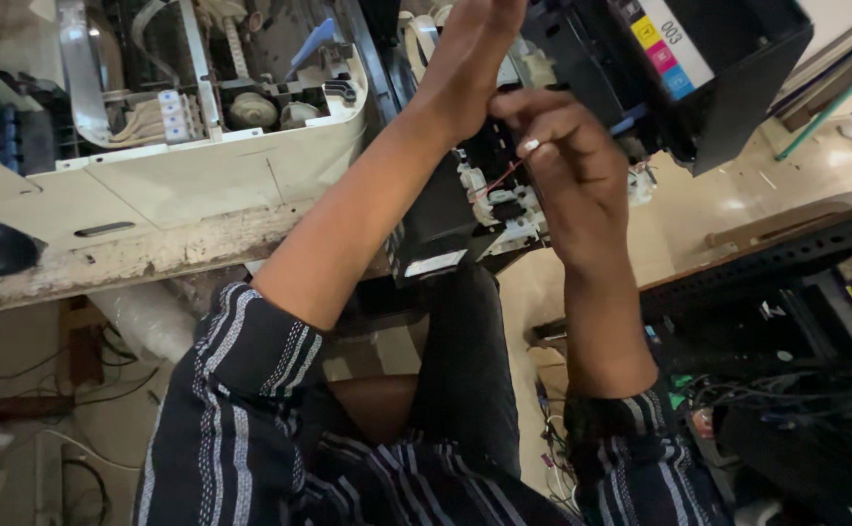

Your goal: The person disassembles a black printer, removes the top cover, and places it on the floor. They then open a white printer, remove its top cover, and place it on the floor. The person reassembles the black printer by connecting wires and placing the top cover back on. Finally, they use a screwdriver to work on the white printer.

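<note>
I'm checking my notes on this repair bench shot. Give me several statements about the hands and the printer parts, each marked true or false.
1. Both hands, the left hand and the right hand, are raised to the black printer assembly. True.
2. The right hand's fingers are at a thin red wire. True.
3. The opened white printer lies on the floor. False: it sits on the worn wooden bench.
4. The person wears plain white sleeves. False: the sleeves are dark with light stripes.
</note>
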